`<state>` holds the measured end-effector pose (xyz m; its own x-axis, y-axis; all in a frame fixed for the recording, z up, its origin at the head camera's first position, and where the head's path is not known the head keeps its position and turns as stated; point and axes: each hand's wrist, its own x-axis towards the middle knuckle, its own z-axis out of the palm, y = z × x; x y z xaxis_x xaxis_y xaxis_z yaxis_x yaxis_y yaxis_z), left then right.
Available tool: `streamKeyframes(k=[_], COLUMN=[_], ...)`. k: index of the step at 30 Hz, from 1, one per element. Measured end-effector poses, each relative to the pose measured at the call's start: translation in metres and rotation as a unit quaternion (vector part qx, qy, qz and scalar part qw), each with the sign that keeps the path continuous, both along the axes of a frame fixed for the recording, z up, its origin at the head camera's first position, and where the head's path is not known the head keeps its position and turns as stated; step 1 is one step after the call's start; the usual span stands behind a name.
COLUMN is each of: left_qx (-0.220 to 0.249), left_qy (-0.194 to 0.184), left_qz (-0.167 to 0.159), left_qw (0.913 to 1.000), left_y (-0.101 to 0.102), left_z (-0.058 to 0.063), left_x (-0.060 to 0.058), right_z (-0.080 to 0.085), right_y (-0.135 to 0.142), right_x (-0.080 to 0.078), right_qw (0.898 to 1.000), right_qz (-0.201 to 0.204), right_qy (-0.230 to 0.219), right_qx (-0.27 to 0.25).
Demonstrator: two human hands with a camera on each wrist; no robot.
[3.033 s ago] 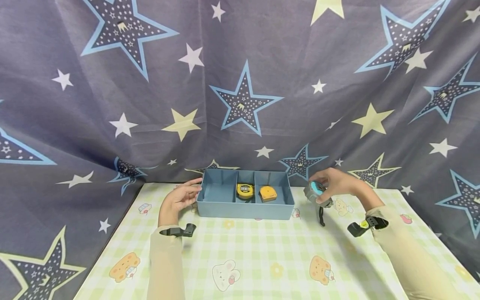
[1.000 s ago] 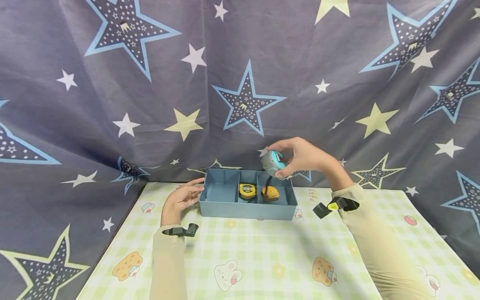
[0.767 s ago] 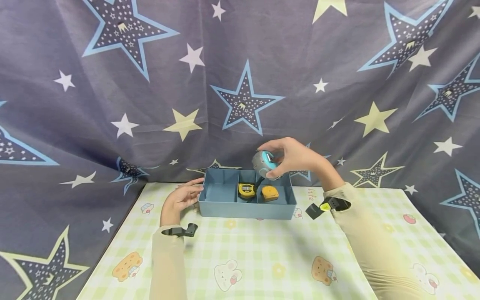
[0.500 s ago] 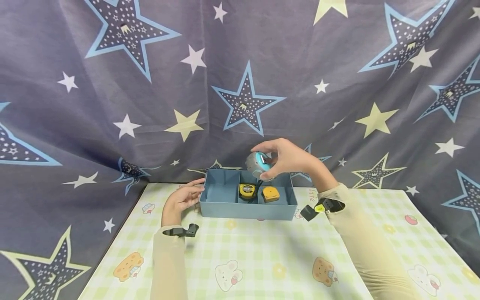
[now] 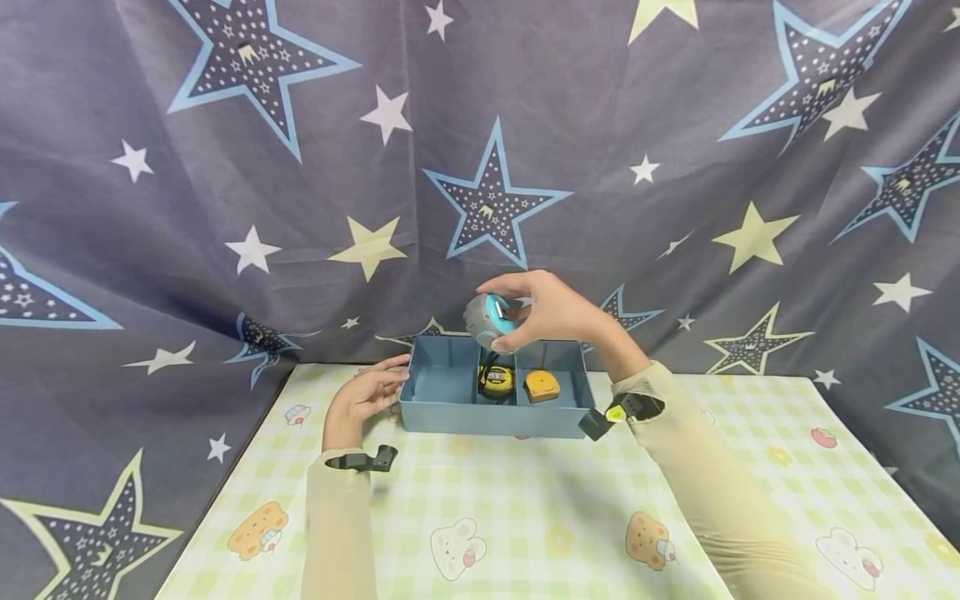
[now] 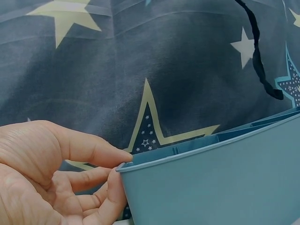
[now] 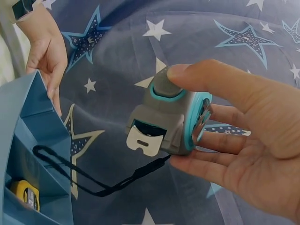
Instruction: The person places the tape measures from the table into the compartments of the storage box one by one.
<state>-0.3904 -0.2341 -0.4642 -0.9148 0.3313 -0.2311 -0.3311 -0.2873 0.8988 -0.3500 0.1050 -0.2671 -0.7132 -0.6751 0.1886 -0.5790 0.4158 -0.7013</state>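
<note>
My right hand [image 5: 557, 310] holds a grey and teal tape measure [image 5: 482, 322] by its sides, raised above the divided blue box [image 5: 495, 420]. In the right wrist view the tape measure [image 7: 161, 110] shows its metal end hook, and a black wrist strap [image 7: 140, 172] hangs from it. My left hand [image 5: 363, 397] is at the box's left end; in the left wrist view its fingertips [image 6: 119, 161] pinch the rim corner. A yellow and black tape measure [image 5: 497, 381] lies in the middle compartment, a plain yellow one [image 5: 542, 385] in the right compartment.
The box stands on a green checked tablecloth [image 5: 517, 500] with cartoon prints, near the table's back edge. A dark curtain with stars [image 5: 315, 208] hangs right behind it. Both wrists wear black camera mounts [image 5: 363, 460]. The box's left compartment [image 5: 442, 379] shows its bare floor.
My right hand has lifted the grey and teal tape measure from right of the box and carried it left, over the middle compartment. My left hand stays at the box's left end.
</note>
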Motion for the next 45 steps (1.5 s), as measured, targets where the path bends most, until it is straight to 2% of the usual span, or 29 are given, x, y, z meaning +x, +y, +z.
streamKeyframes(k=[6, 16, 28, 34, 45], left_qx=[0.014, -0.003, -0.019, -0.027, -0.032], left_qy=[-0.006, -0.002, -0.008, -0.008, -0.012], left_qz=[0.001, -0.004, 0.007, 0.009, 0.023], left_qw=[0.9999, 1.0000, 0.9998, 0.9996, 0.9991], left_y=[-0.002, 0.001, 0.000, -0.003, 0.000], left_z=[0.001, 0.000, 0.001, 0.001, -0.001], left_x=[-0.002, -0.001, -0.002, -0.003, -0.003], right_z=[-0.002, -0.012, -0.031, -0.036, -0.049], right_y=[-0.012, -0.028, -0.040, -0.042, -0.045], right_x=[-0.002, -0.006, -0.018, -0.018, -0.020], right_qw=[1.000, 1.000, 1.000, 0.999, 0.999], right_qz=[0.006, 0.010, -0.005, -0.020, -0.023], right_qy=[-0.001, 0.006, 0.023, 0.034, 0.023], right_qx=[-0.018, -0.026, 0.002, 0.025, 0.026])
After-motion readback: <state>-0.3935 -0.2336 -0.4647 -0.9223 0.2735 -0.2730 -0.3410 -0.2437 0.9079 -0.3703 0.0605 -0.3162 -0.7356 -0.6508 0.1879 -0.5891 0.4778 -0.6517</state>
